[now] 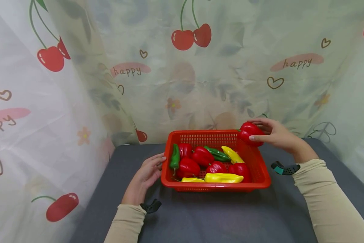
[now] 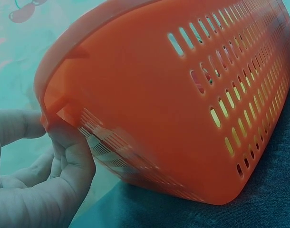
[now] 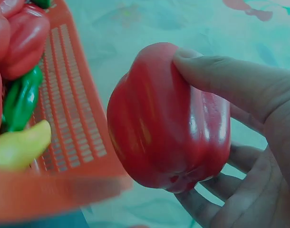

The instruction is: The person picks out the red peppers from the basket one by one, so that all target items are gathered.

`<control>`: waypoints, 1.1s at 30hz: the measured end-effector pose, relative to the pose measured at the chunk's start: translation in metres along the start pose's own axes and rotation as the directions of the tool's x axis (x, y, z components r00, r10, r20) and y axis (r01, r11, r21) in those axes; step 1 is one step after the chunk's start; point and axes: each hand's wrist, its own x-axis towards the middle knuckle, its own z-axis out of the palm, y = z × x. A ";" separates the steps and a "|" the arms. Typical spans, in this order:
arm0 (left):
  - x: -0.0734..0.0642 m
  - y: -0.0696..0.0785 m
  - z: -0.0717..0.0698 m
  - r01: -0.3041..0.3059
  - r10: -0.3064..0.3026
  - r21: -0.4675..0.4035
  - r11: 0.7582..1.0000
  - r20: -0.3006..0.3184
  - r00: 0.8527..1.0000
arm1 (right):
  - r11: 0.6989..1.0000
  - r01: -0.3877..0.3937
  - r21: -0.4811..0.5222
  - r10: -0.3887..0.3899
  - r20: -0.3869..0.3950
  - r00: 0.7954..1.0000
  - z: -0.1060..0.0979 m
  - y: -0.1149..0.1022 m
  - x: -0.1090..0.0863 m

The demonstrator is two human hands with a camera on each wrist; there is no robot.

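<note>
Right of centre in the head view, the right hand (image 1: 276, 135) grips a red pepper (image 1: 250, 134) between thumb and fingers at the upper right corner of the basket (image 1: 215, 185); whether they touch is hard to tell. Left of centre, the left hand (image 1: 147, 171) pinches the basket's edge. Inside lie yellow peppers (image 1: 224, 178) and others.

6 red peps (image 1: 250, 134), 2 grn (image 1: 175, 157), 3 yel (image 1: 224, 178), 1 bskt (image 1: 215, 185)
</note>
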 end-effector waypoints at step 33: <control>0.001 -0.003 -0.005 -0.016 0.016 -0.002 1.000 0.019 1.000 | 0.954 -0.186 0.235 0.251 -0.284 0.925 0.002 0.125 -0.061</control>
